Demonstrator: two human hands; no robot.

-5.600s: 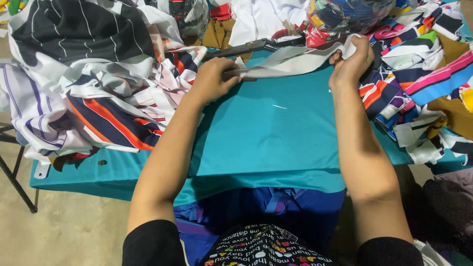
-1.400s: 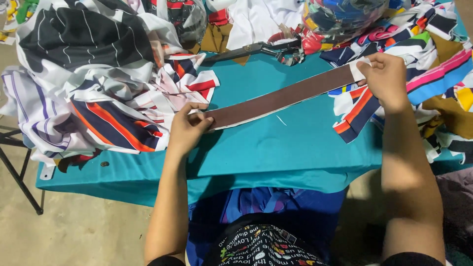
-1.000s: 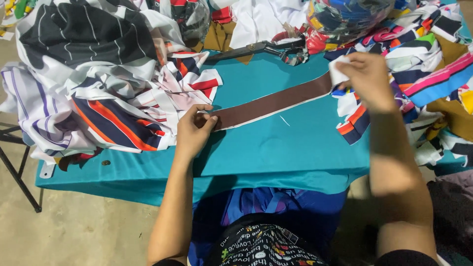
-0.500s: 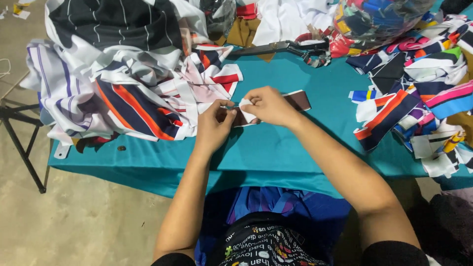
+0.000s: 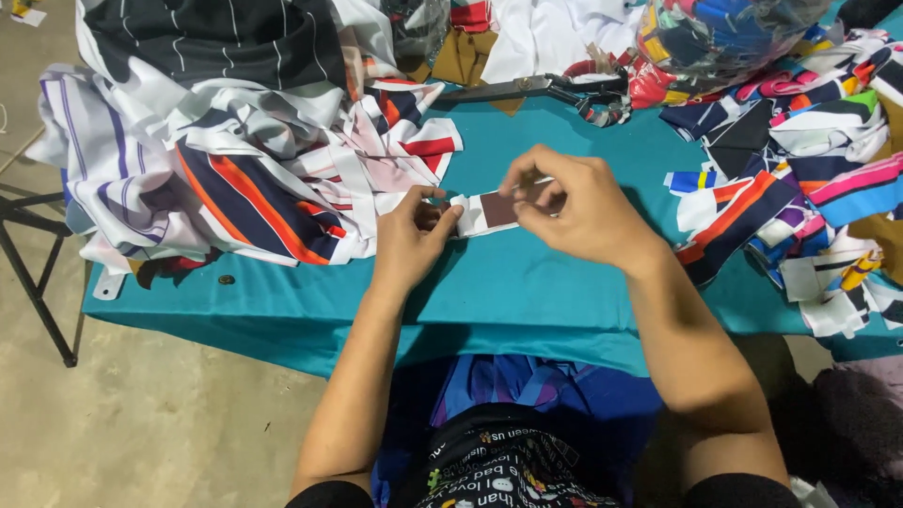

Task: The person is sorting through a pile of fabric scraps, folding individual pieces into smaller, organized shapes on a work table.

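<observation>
A brown fabric strip with white ends (image 5: 496,209), folded short, lies on the teal-covered table (image 5: 527,282). My left hand (image 5: 411,240) pinches its left end between thumb and fingers. My right hand (image 5: 569,205) covers and presses its right part, fingers curled over the fold. Both hands sit close together at the table's middle.
A heap of striped white, navy and orange cloth (image 5: 235,160) fills the left. Colourful fabric strips (image 5: 800,188) pile up at the right. Large scissors (image 5: 536,89) lie at the back. A clear bag of scraps (image 5: 724,38) stands behind. A black stand (image 5: 33,273) is on the floor, left.
The long strip held stretched across the table has been folded: my right hand came leftward to meet my left, and the strip is now a short folded piece.
</observation>
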